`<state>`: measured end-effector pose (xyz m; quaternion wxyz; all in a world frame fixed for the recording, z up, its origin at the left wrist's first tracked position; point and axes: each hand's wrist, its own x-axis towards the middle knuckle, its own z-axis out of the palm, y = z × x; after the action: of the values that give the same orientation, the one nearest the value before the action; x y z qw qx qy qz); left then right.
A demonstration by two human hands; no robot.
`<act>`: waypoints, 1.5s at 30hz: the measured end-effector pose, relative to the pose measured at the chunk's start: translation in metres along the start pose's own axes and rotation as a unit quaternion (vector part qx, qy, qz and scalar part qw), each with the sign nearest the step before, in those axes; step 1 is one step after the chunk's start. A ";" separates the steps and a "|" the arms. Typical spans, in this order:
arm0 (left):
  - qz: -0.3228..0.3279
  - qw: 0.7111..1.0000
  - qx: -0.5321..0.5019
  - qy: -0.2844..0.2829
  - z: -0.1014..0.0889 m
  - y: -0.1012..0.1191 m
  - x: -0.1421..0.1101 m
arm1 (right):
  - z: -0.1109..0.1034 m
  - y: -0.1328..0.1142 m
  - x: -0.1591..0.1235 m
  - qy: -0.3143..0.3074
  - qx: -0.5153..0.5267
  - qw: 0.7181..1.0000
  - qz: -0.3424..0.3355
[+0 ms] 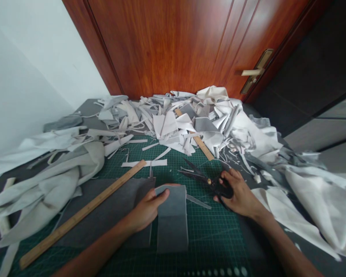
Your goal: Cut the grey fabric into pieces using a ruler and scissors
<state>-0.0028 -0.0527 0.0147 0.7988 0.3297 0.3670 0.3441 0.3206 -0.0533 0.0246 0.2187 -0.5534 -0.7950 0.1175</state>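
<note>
My left hand (150, 207) pinches the top of a grey fabric piece (172, 231) between thumb and fingers, its lower part hanging over the green cutting mat (225, 234). In my right hand (239, 192) is a pair of black scissors (209, 181), blades apart and pointing up and left, clear of the fabric. A thin grey strip (198, 201) lies on the mat just right of the held piece. To the left, a larger dark grey fabric sheet (103, 207) lies flat, with a long wooden ruler (83, 213) slanting across it.
White and grey scraps (167, 123) are heaped along the back before a wooden door (167, 46). A second wooden ruler (202, 146) pokes out of the heap. Crumpled cloth (83, 173) lies at left, more pale cloth (320, 204) at right. A white strip (158, 162) rests on the mat.
</note>
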 end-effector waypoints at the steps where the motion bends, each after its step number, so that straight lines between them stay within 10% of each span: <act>1: 0.011 1.000 0.006 0.005 -0.001 -0.001 0.000 | -0.001 0.000 0.000 -0.010 -0.004 1.000 -0.004; 13: 0.137 0.949 0.283 -0.009 -0.003 0.002 -0.001 | -0.007 0.000 0.000 -0.058 -0.033 0.996 -0.058; 45: 0.184 0.917 0.355 0.002 0.005 0.002 -0.001 | -0.023 0.013 0.000 -0.061 -0.041 0.993 -0.091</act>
<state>0.0006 -0.0535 0.0193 0.5511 0.6528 0.3993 0.3327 0.3424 -0.0502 0.0393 0.1567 -0.4791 -0.8581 0.0981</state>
